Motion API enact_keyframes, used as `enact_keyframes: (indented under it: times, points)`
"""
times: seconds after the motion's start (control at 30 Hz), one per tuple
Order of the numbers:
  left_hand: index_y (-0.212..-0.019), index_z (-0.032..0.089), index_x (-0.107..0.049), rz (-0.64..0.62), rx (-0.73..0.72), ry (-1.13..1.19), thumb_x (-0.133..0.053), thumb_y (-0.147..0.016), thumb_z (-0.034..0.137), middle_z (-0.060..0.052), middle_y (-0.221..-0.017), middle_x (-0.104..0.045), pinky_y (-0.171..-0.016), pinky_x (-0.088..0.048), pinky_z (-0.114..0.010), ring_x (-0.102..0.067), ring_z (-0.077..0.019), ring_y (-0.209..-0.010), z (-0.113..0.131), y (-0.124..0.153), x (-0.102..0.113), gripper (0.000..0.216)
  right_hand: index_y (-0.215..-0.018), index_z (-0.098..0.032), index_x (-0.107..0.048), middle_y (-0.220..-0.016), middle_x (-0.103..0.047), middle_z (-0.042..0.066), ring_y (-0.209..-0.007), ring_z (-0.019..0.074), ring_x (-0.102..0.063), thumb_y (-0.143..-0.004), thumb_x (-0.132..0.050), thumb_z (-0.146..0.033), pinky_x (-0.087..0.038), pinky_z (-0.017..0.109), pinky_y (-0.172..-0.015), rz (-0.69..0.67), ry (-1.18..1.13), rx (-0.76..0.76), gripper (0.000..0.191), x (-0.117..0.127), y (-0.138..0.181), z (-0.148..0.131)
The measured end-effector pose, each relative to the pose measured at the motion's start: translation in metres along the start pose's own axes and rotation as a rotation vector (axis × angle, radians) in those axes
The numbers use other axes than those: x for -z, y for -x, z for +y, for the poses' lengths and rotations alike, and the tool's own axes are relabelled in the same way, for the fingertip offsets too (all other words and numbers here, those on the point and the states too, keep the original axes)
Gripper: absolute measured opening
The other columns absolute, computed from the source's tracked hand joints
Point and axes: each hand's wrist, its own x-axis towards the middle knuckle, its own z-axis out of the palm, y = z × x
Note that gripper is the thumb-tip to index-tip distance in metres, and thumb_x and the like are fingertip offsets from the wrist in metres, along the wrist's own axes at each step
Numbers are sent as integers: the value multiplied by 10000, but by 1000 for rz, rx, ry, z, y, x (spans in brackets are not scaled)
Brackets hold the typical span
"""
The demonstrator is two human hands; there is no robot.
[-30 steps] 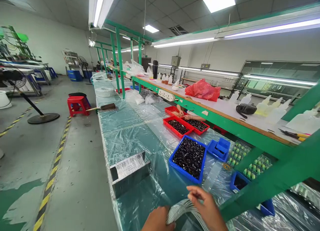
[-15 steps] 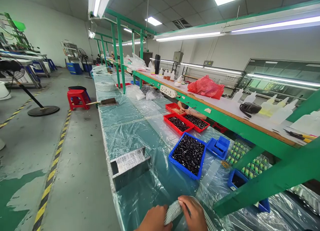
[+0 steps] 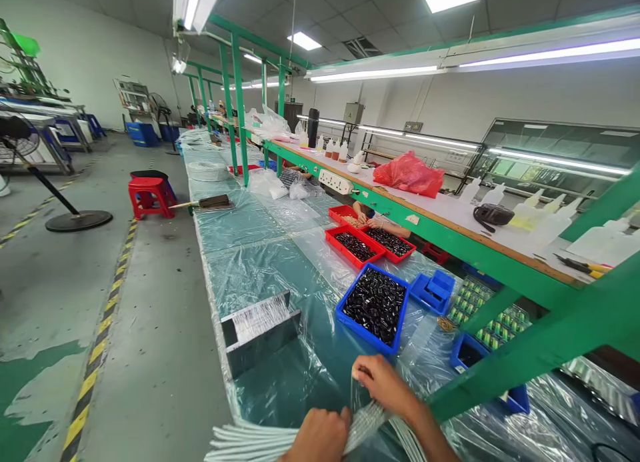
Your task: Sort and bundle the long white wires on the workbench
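Observation:
My left hand point(image 3: 320, 437) is at the bottom edge, closed round a flat bundle of white cables point(image 3: 250, 443) that fans out to the left over the table's front edge. My right hand point(image 3: 383, 383) sits just right of it, fingers pinched on the same bundle near its braided part point(image 3: 364, 423). Both hands hover over the plastic-covered green table point(image 3: 260, 262). A blue tray of small black parts point(image 3: 374, 305) lies just beyond my right hand.
Two red trays of black parts point(image 3: 370, 243), small blue bins point(image 3: 433, 291) and a metal bracket point(image 3: 260, 329) lie on the table. A green frame beam point(image 3: 530, 355) crosses at right. Another person's hands point(image 3: 367, 221) work across the table. A red stool point(image 3: 147, 194) stands in the aisle.
My right hand has slid up and forward along the bundle. More of the white cables now show, spread to the left of my left hand. The view has tilted down slightly.

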Motion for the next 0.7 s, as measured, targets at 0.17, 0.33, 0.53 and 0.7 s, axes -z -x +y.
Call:
enact_keyframes:
  times: [0.17, 0.33, 0.53, 0.7]
  points:
    - [-1337, 122, -331, 6, -55, 29, -416, -749, 116, -213, -970, -674, -724, -506, -481, -642, -362, -871, 6, 0, 3, 594, -673, -133, -636, -506, -569, -61, -432, 69, -514, -714, -622, -160, -428, 186, -444, -400, -230, -157, 50, -7, -29, 15]
    - [-1112, 199, -568, 103, -70, 147, -483, -644, 126, -114, -963, -697, -750, -492, -404, -643, -323, -879, -11, 5, 12, 482, -663, -125, -647, -555, -613, -32, -484, 85, -544, -613, -740, -364, -442, 213, -481, -320, -376, -241, 261, -9, -31, 47]
    - [-841, 218, -637, 229, 15, 313, -461, -540, 113, -24, -854, -698, -675, -453, -268, -632, -222, -817, -41, 9, 16, 364, -761, -183, -642, -758, -641, 36, -657, 133, -590, -720, -363, -720, -467, 243, -582, 218, -555, -236, 606, 20, 27, 80]
    - [-844, 219, -626, 246, 37, 387, -459, -530, 104, -13, -864, -700, -681, -430, -248, -627, -210, -834, -38, 5, 5, 374, -787, -186, -691, -676, -660, 74, -541, 203, -616, -349, -731, -662, -497, 322, -491, 37, -618, -202, 649, -57, 58, 64]
